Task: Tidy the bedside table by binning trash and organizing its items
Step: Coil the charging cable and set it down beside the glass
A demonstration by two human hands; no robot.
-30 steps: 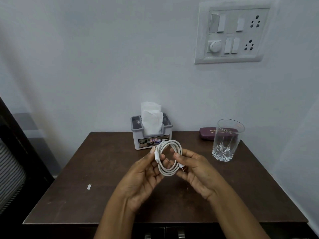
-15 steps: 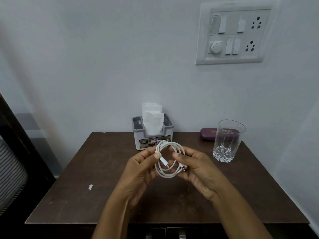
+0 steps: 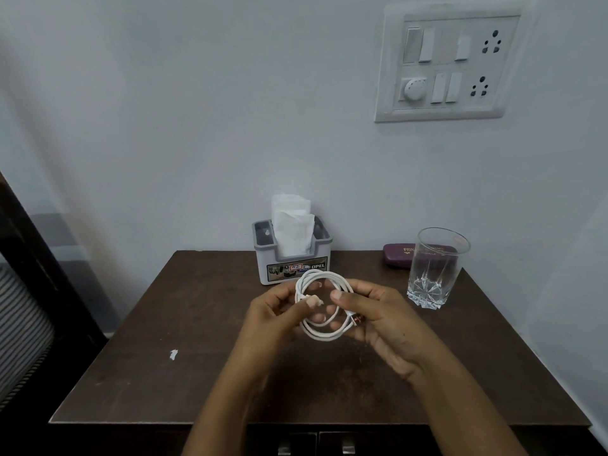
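Here both hands [image 3: 329, 320] hold the coiled cable [image 3: 324, 306] between them.

A bedroom at home, small brown bedside table [image 3: 164, 390] by a plain wall [image 3: 197, 126], tissue box [image 3: 292, 268] at 12 o'clock, drinking glass [image 3: 434, 268] at 2 o'clock, light switches [image 3: 447, 64] at 1 o'clock

Head view, close, angled down at table [image 3: 197, 311].

Dark wooden table [image 3: 164, 307]. Top surface carries: tissue holder [image 3: 292, 269] rear centre; drinking glass [image 3: 434, 268] right; purple case [image 3: 396, 256] behind it; white scrap [image 3: 173, 354] left.
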